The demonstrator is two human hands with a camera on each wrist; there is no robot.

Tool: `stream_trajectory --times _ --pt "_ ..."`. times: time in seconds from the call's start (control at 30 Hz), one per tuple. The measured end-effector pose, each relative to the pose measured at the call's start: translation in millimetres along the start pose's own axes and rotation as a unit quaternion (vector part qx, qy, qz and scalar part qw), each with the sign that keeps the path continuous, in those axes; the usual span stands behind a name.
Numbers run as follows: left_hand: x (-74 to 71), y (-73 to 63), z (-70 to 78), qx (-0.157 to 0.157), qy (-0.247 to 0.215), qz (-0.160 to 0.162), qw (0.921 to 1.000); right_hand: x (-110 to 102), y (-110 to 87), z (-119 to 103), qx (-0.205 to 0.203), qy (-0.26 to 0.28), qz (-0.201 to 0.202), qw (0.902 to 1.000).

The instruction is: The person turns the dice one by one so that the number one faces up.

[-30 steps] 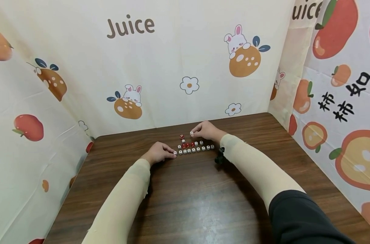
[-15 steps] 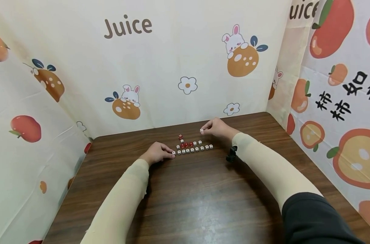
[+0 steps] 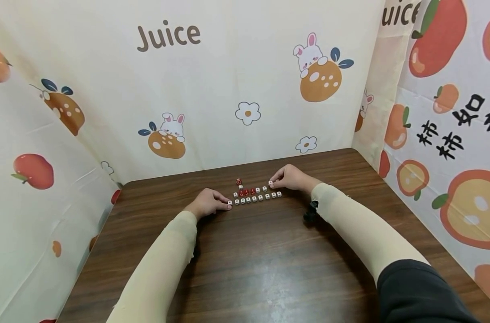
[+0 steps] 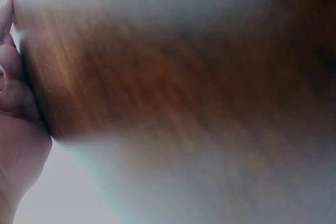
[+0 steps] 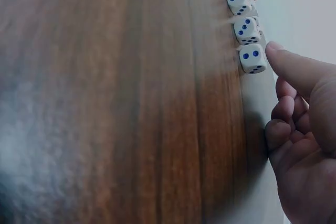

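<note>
Small dice lie on the brown wooden table point(image 3: 236, 260) in rows. The front row is of white dice point(image 3: 254, 199); behind it is a shorter row of white and red dice point(image 3: 246, 192). My left hand point(image 3: 206, 203) pinches the white die point(image 3: 230, 203) at the front row's left end. At the right end of the second row, my right hand point(image 3: 290, 178) holds another white die point(image 3: 271, 183) between thumb and finger. The right wrist view shows the curled fingers of that hand beside several white dice point(image 5: 253, 59); its held die is hidden there. In the left wrist view, only part of the left hand point(image 4: 18, 103) shows.
Behind the second row, a red die point(image 3: 239, 181) stands near a white die point(image 3: 240, 187). A fruit-patterned cloth point(image 3: 212, 89) hangs along the table's back and sides. A small black object point(image 3: 310, 213) is at the right wrist.
My right hand has carried its white die rightward from behind the rows, then down toward the second row's right end. The left hand stays at its die. The head view shifts slightly.
</note>
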State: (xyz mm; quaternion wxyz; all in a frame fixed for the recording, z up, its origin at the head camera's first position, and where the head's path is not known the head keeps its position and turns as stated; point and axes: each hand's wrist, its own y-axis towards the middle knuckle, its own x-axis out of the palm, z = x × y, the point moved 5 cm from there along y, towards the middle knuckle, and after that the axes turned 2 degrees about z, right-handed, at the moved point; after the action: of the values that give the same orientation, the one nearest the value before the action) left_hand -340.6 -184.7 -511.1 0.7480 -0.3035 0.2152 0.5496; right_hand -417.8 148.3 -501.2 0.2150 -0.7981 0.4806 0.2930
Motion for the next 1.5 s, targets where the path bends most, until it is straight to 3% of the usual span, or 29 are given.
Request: stream_trajectory --times 0.77,1.27,1.5 --pt "-0.9 0.7 -1.7 -0.005 -0.004 0.0 1.0 5.5 -0.9 -3.1 -0.032 -0.073 -0.032 0.9963" --pt "-1.4 0.9 -2.7 -0.008 -0.006 -0.001 1.0 -0.3 3.1 -4.8 -0.019 -0.051 -0.072 0.9959" --pt "-1.3 0.8 -2.2 -0.006 -0.006 -0.004 1.0 -4.3 5.8 -7.2 -0.001 -0.049 -0.07 0.9964"
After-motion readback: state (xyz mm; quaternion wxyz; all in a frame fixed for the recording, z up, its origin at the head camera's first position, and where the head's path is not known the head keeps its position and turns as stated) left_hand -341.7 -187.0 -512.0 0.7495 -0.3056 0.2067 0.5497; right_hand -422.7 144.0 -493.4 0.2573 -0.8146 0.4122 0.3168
